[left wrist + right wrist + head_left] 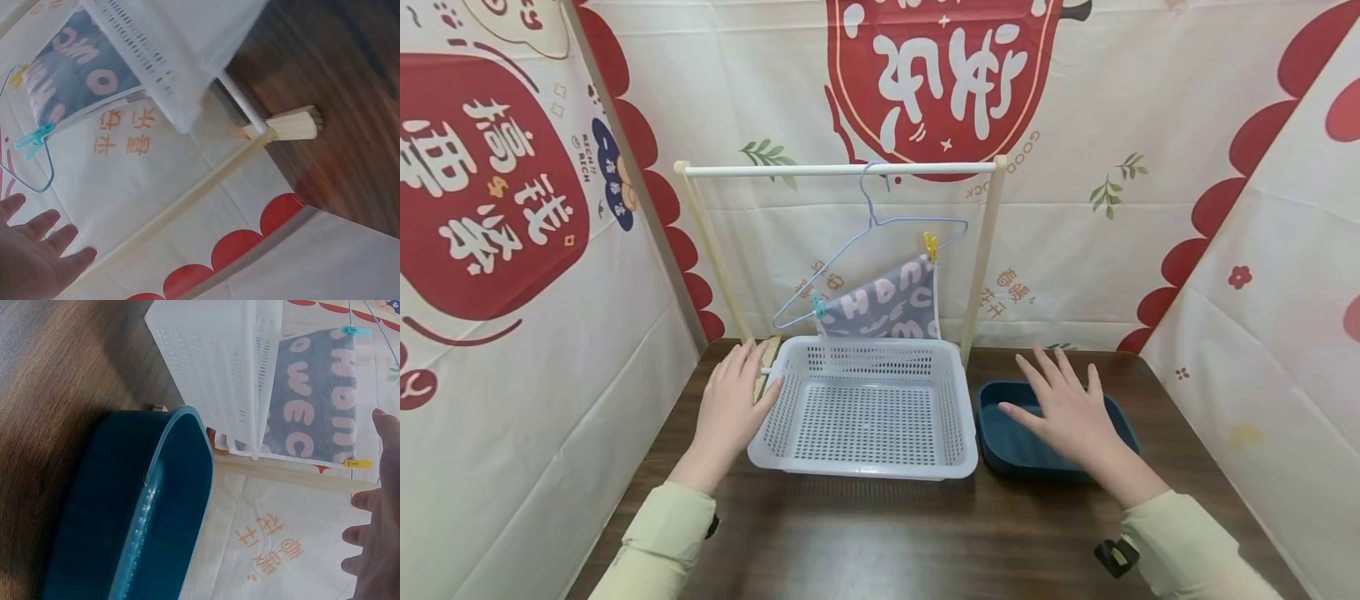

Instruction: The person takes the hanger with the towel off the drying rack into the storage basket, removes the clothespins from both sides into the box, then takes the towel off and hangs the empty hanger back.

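Basket (868,425) hiding part of cloth (891,300), tray (1011,437) alongside, rack (760,172) behind

Beneath left hand (730,408) and right hand (1067,412): dark wood-grain tabletop (865,542). Beyond both hands: white back cloth (1090,283), printed with large red emblem (943,83), green leaf sprigs (1107,197) and orange lettering (996,304). Left of left hand: left side cloth (572,417) with red panel (512,187) and dark blue label (603,150). Right of right hand: right side cloth (1300,392) with small red flower (1240,277). Beyond and outboard of each hand: red scalloped borders (1257,137) edging back cloth.
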`<state>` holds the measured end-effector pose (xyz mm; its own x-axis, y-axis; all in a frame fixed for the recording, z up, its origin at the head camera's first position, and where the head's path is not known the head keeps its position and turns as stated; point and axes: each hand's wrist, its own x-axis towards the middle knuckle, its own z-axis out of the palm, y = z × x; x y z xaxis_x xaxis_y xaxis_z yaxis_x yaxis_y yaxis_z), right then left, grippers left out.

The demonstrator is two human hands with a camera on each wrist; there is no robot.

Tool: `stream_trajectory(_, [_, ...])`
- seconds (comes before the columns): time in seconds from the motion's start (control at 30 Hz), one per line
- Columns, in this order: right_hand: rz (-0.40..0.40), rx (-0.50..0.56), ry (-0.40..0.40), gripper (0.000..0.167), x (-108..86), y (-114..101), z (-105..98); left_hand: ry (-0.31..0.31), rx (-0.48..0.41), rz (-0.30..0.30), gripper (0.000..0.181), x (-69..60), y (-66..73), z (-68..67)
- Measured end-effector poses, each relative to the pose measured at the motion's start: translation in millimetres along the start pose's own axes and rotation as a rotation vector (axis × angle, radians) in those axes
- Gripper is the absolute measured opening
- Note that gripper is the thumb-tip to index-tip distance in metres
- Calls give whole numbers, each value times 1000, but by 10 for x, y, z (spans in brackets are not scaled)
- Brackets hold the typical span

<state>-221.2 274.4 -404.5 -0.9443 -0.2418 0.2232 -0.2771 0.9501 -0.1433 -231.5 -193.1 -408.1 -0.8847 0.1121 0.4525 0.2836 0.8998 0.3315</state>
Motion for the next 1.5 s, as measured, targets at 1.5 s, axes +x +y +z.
stream_trajectory(1.5, [75, 206, -71, 61, 147, -214, 82, -48, -397, -125, 36, 979, 396, 90])
